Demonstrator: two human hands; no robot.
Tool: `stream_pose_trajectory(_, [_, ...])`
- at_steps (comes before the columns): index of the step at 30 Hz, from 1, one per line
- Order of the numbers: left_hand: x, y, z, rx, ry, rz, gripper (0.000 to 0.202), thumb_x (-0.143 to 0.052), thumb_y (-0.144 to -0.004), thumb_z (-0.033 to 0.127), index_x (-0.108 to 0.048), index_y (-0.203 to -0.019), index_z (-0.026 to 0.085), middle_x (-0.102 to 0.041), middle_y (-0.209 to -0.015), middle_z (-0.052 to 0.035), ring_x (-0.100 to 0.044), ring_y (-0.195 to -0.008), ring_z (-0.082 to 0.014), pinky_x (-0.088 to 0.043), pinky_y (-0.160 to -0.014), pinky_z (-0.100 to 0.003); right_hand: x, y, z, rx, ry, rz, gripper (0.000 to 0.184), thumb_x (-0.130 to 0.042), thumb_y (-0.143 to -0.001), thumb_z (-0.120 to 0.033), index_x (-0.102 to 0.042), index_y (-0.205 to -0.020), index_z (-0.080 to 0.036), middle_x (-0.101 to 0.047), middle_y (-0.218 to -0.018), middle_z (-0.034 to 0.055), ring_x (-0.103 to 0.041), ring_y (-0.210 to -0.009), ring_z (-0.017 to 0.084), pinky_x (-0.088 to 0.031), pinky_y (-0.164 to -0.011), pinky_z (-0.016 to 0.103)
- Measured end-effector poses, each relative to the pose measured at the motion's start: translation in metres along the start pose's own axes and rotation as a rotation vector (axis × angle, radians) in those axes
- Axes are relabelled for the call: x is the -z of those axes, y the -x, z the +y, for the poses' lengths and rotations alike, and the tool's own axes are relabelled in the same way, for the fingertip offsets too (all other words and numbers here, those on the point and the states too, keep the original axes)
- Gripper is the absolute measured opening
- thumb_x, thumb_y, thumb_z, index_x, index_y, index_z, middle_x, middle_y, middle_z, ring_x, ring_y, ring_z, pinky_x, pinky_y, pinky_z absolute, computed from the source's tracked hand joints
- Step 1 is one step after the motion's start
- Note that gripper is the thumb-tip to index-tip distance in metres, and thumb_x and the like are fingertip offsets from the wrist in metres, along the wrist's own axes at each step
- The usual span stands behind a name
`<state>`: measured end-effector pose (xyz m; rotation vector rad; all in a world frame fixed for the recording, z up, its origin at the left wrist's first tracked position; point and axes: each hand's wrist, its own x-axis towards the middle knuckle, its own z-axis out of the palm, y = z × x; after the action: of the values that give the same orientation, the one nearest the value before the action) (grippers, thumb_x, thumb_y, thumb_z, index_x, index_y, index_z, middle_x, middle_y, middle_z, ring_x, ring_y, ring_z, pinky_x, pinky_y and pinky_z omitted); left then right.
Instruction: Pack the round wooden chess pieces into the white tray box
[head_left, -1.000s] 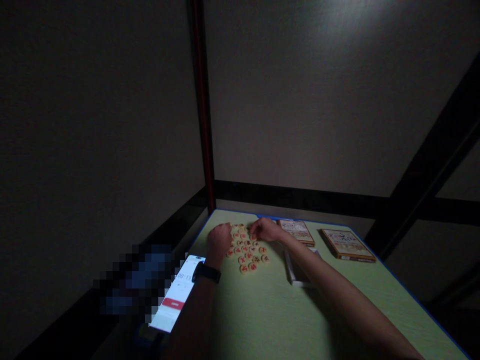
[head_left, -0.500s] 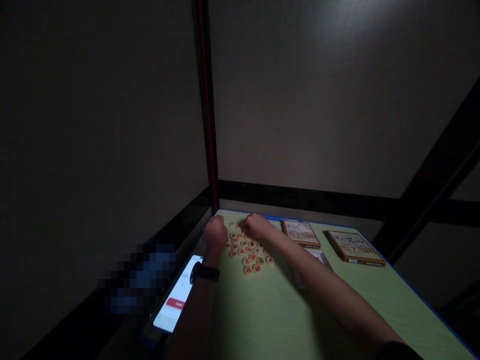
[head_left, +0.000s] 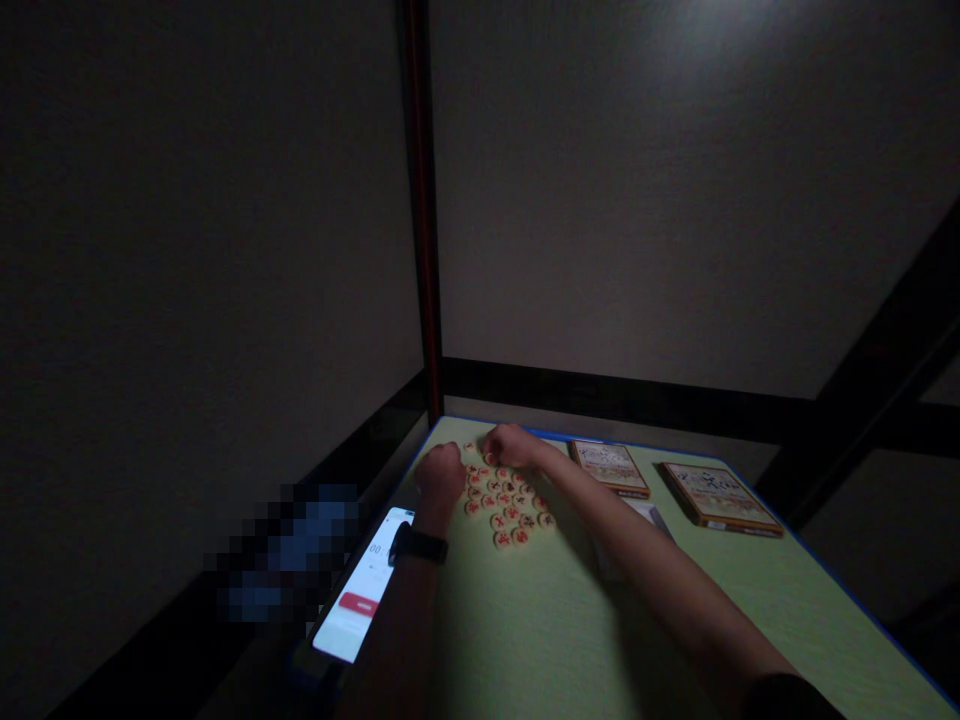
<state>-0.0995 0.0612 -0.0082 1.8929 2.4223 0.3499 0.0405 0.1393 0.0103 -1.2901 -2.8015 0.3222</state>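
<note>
Several round wooden xiangqi pieces with red or dark characters lie in a loose cluster toward the table's far left. At the cluster's left edge, my left hand is closed, knuckles up; its fingertips and whatever they may hold are hidden. My right hand is over the far side of the cluster, fingers pinched down at a red-marked xiangqi piece. A lone xiangqi piece lies in the gap between my hands. There is a dark watch on my left wrist.
A lit phone lies at the left edge, partly behind my left forearm. Two flat printed boxes, one nearer and one farther right, lie on the green tabletop. A pale tray is partly under my right forearm. Walls border the table.
My left hand has shifted slightly toward me and right, off the far left corner. My right hand stays over the far pieces, and a red-marked piece now shows at its fingertips.
</note>
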Motion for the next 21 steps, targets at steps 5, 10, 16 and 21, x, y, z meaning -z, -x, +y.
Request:
stream_pose_trajectory(5, [-0.004,0.003,0.003,-0.031,-0.011,-0.020,0.034,-0.038,-0.093,0.012,-0.068,-0.108,0.014,-0.070,-0.110,-0.0151,-0.067,-0.103,-0.0231,-0.049,-0.080,-0.029,-0.005,-0.002,0.013,-0.001,-0.091,0.018,0.033,-0.059,-0.072,-0.001,-0.079,-0.093,-0.016,-0.078,-0.085,0.0020,-0.069,-0.079,0.014,-0.045,-0.065,0.017])
stream_pose_trajectory(10, [-0.009,0.001,0.004,-0.046,-0.018,-0.025,0.036,-0.035,-0.094,0.015,-0.069,-0.107,0.013,-0.071,-0.107,-0.0165,-0.067,-0.101,-0.0247,-0.051,-0.079,-0.031,-0.010,-0.003,0.020,0.024,-0.120,0.044,0.030,-0.058,-0.067,-0.002,-0.080,-0.075,-0.019,-0.074,-0.069,-0.0021,-0.065,-0.070,0.013,-0.042,-0.064,0.018])
stream_pose_trajectory(16, [-0.013,-0.001,0.001,-0.095,-0.012,0.003,0.037,-0.033,-0.096,0.015,-0.069,-0.106,0.012,-0.071,-0.107,-0.0160,-0.067,-0.101,-0.0242,-0.051,-0.083,-0.033,-0.001,-0.003,0.042,-0.022,-0.091,0.133,0.027,-0.052,-0.072,-0.007,-0.078,-0.078,-0.014,-0.070,-0.067,-0.0007,-0.059,-0.066,0.012,-0.038,-0.063,0.020])
stream_pose_trajectory(21, [-0.027,-0.003,0.009,-0.275,0.050,0.174,0.042,-0.036,-0.097,0.021,-0.059,-0.131,0.013,-0.056,-0.140,-0.0153,-0.048,-0.131,-0.0266,-0.039,-0.109,-0.040,0.000,0.004,0.067,-0.079,-0.013,0.165,0.029,-0.050,-0.075,-0.007,-0.076,-0.085,-0.015,-0.072,-0.074,0.0027,-0.058,-0.069,0.014,-0.036,-0.063,0.022])
